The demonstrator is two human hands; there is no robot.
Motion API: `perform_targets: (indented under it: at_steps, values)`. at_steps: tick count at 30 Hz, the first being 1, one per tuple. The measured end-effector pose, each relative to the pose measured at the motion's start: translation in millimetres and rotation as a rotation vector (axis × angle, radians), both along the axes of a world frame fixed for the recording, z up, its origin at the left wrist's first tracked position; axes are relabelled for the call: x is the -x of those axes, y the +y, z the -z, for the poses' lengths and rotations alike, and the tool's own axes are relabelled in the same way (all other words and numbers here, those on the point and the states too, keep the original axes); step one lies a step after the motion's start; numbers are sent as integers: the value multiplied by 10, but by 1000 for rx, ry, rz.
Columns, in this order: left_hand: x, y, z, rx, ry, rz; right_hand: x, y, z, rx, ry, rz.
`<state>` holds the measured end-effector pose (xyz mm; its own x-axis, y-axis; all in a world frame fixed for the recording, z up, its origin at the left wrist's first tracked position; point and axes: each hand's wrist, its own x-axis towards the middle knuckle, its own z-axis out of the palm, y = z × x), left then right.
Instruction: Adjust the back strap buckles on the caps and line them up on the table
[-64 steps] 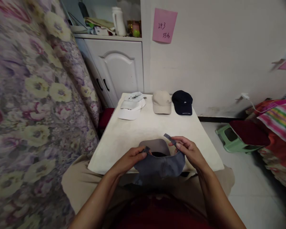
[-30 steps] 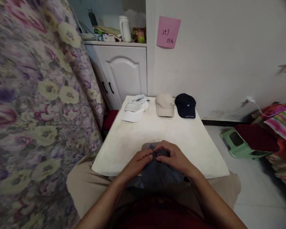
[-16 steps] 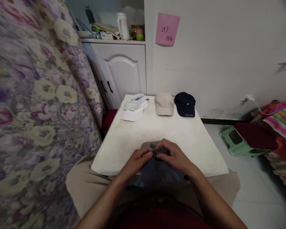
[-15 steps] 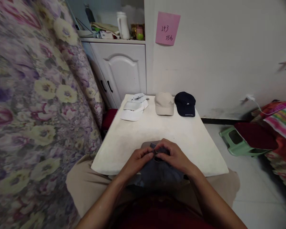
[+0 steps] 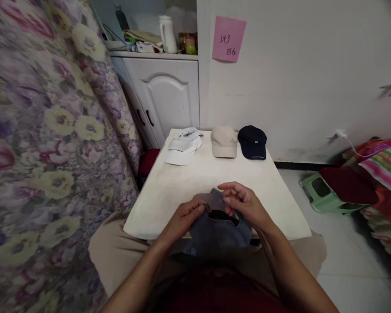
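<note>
At the near edge of a white table (image 5: 179,191), a seated person holds a gray-blue cap (image 5: 215,232) in two bare hands, its crown toward the lap and its brim (image 5: 200,198) pointing away over the tabletop. The left hand (image 5: 185,216) pinches one side of the back opening between thumb and fingers. The right hand (image 5: 243,202), index finger stretched out, holds the loose strap (image 5: 217,193) between thumb and bent fingers, its free end jutting past the thumb. The two hands are apart, with the dark opening between them.

Along the far side of the table, light-coloured headwear (image 5: 179,157) lies overlapped at left, a beige cap (image 5: 224,141) sits near the middle and a navy cap (image 5: 252,141) is just beside it at right, both brims facing the person. A pink note (image 5: 229,39) hangs on the wall above; a floral curtain (image 5: 58,143) fills the left side, and a green stool (image 5: 316,195) stands on the floor at right.
</note>
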<state>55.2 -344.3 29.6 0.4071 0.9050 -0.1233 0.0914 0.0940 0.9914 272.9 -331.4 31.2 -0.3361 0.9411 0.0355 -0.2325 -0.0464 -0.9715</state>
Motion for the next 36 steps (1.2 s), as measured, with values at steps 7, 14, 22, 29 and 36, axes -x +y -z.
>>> perform_targets:
  at_steps: [7, 14, 22, 29, 36]
  values:
    - [30, 83, -278, -180, 69, 3, -109, -51, -16, 27, 8, 13]
    - [-76, 12, -81, -178, 128, -15, -1, -89, 89, 68, -27, -10]
    - [-37, 17, -72, -122, 77, -73, 115, -52, 111, 86, -47, -33]
    - [-14, 3, -42, -123, 59, -78, 193, -19, 157, 156, 6, -86]
    - [5, 18, -19, -132, 36, -82, 263, -4, 187, 246, 90, -111]
